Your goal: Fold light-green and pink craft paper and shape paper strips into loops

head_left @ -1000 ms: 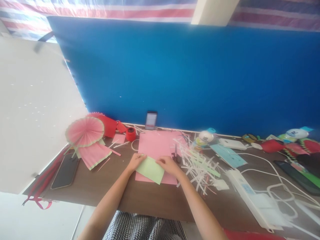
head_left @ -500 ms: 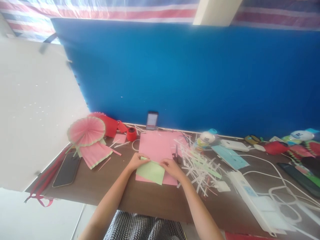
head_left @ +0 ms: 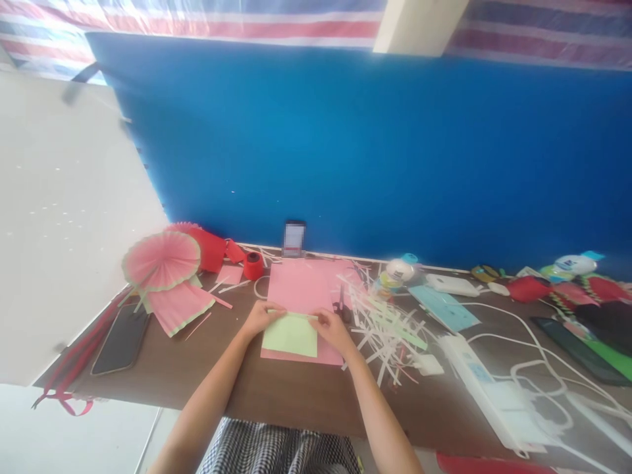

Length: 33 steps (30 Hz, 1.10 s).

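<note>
A light green sheet of paper [head_left: 290,337] lies over a larger pink sheet [head_left: 299,284] in front of me. My left hand [head_left: 261,317] pinches the green paper's far left corner. At its far right corner my right hand [head_left: 332,328] grips the same edge between thumb and fingers. That far edge looks narrowly folded or raised between the two hands. Just beyond my right hand lie dark-handled scissors [head_left: 342,308]. A heap of thin paper strips [head_left: 388,336] spreads to the right of the pink sheet.
Pleated pink paper fans with green edges [head_left: 162,261] and a dark phone [head_left: 121,339] lie left. A red tape roll [head_left: 253,266] stands behind. A small phone [head_left: 293,238] leans on the blue board. On the right are a glue bottle [head_left: 399,270], a power strip [head_left: 481,388] and white cables.
The green paper has turned from a slant to nearly square with the pink sheet. Both hands still hold its far edge. The whole view has shifted slightly.
</note>
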Available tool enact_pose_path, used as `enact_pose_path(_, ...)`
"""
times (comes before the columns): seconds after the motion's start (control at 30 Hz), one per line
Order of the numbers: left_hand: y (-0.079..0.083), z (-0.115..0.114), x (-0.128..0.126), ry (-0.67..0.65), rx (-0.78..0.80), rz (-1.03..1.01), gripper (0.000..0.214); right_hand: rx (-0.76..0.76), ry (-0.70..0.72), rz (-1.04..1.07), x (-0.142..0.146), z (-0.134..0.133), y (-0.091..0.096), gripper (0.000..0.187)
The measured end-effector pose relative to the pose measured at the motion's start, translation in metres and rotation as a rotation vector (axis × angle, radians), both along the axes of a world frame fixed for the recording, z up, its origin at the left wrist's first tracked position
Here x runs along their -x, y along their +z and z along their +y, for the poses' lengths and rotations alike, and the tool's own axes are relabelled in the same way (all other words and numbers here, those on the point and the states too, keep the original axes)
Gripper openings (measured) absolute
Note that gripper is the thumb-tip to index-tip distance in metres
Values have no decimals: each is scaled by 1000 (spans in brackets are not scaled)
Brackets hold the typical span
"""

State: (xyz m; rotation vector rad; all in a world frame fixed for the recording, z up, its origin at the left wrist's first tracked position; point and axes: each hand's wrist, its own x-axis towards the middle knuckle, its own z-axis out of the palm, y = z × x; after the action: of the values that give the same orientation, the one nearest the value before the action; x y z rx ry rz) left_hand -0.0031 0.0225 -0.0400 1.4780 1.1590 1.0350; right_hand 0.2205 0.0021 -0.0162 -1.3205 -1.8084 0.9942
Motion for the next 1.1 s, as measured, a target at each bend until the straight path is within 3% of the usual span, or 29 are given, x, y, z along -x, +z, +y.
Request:
enact_pose_path(0.3,1,-3,3,-80,228,-336,38,3,-95,189,-1,-1,-23,29)
enact_pose_path(0.73,-4,2,-3,-32,408,-567,40,81,-136,357,-3,-6,-24,30)
enact_pose_path(0.87,-5,4,-5,32,415,-549,27,75,-144,403,-1,-7,-26,23)
enact_pose_path(1.1,-11,1,-10,57,316,-508,11,-20,-177,277,7,-10,-24,20)
